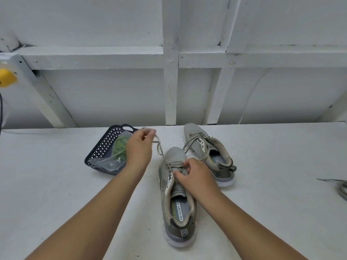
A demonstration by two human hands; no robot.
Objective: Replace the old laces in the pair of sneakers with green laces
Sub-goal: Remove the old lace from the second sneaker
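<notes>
Two grey sneakers stand on the white table. The near sneaker (176, 201) points away from me in the middle. My left hand (139, 147) is raised to its upper left, pinching the old grey lace (159, 147), which runs taut down to the toe eyelets. My right hand (195, 175) rests on the shoe's tongue and eyelets, fingers closed on the lacing there. The far sneaker (208, 152) lies to the right behind it, still laced in grey. Green laces (120, 146) sit in a clear bag inside a dark basket, partly hidden by my left hand.
The dark perforated basket (105, 145) stands left of the shoes. A loose grey lace (342, 188) lies at the table's right edge. A white panelled wall rises just behind the table. A yellow object (6, 78) on a white bracket is at far left.
</notes>
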